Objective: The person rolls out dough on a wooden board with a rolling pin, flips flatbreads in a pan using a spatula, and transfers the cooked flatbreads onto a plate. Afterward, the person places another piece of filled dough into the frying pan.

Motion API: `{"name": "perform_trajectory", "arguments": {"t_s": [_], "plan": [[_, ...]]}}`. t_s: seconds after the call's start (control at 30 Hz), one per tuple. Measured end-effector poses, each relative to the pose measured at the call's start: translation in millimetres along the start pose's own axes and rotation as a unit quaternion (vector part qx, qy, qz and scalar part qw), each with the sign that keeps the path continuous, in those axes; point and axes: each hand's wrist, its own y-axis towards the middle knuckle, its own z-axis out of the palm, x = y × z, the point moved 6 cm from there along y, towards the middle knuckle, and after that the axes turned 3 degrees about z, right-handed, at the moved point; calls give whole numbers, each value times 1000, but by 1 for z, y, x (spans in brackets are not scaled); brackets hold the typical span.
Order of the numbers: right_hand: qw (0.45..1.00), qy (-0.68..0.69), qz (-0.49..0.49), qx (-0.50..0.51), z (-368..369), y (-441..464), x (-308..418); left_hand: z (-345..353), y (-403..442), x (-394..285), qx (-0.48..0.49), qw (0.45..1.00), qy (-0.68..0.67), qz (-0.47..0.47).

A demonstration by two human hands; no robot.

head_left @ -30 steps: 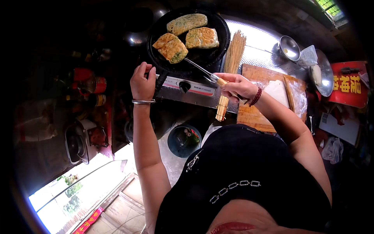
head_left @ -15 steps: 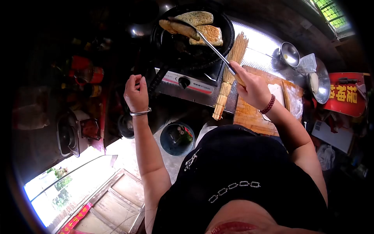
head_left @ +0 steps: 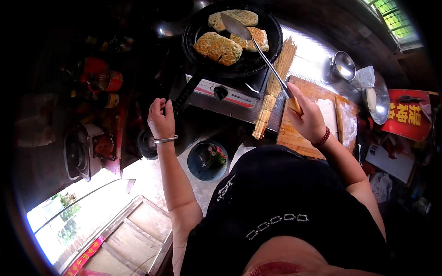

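Back in pan [head_left: 256, 62], frt flatbread [head_left: 218, 48] now off spatula [head_left: 238, 28] in R hand [head_left: 307, 116].

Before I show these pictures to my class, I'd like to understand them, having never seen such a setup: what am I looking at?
There is no machine here; someone is working bare-handed. Every picture comes from one camera worn on the head, looking forward and down. The right hand holds a spatula by its handle, the blade over a black pan with three browned flat cakes. The left hand is loosely curled near the pan's handle and seems to hold nothing. The pan sits on a stove. Next to that lies a straw brush, and beyond it a wooden board bearing what looks like white dough and a rolling pin.
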Motion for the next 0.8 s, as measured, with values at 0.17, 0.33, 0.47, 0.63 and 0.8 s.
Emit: {"name": "perform_trajectory", "arguments": {"t_s": [0.17, 0.33, 0.47, 0.63, 0.8], "plan": [[999, -12, 28, 32, 7, -12, -1, 7, -9, 9, -3, 999, -33, -13], [996, -15, 57, 73, 11, -19, 6, 10, -15, 10, 24, 989, -135, -63], [994, -40, 73, 75, -2, -11, -5, 13, -13, 9, 49, 986, -148, -61], [993, -79, 52, 65, -7, -9, -4, 34, 2, 14, 154, 986, -55, -42], [997, 39, 71, 1, -17, -2, 6, 38, 5, -4, 244, 967, 71, 2]]}}
